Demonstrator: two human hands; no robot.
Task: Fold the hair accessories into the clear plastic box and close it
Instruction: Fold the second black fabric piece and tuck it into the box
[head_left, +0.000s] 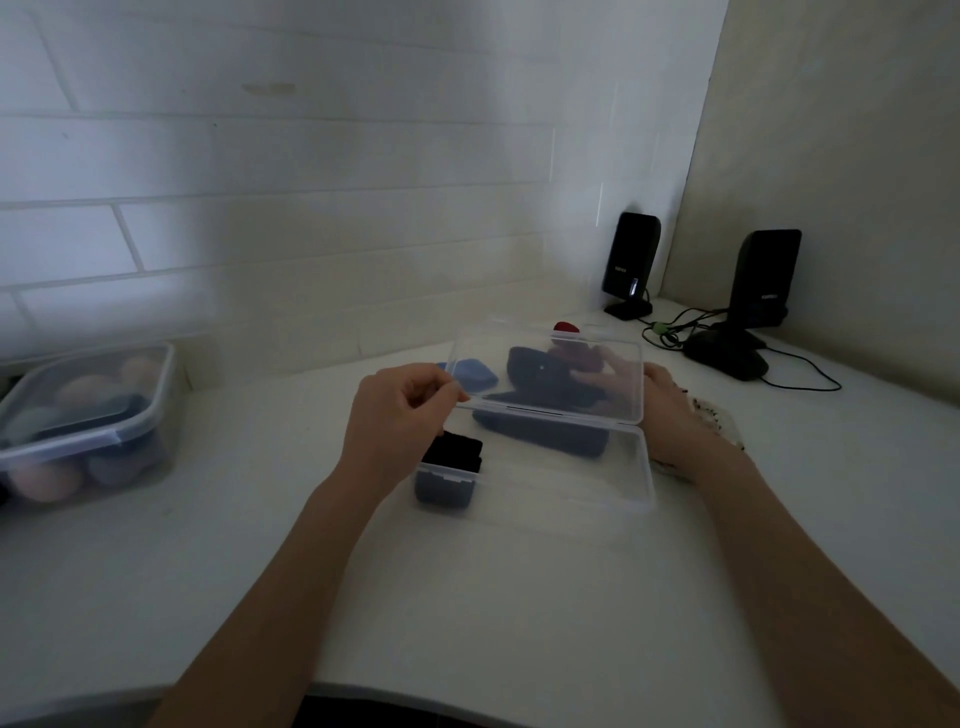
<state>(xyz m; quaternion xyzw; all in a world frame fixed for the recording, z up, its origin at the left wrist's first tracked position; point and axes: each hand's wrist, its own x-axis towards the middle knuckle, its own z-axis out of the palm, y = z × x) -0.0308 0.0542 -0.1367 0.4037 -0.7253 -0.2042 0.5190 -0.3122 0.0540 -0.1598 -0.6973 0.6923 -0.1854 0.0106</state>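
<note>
White worktop (519, 597) carries the clear box (587, 467). Left hand (400, 415) pinches its lid (545, 379) corner; right hand (670, 410) seemingly grips the far edge, fingers hidden. Next: lower the lid shut.

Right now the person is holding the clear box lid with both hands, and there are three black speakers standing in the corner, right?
Not quite: the head view shows two black speakers in the corner, not three. The rest holds: the left hand and right hand hold the clear box lid.
</note>
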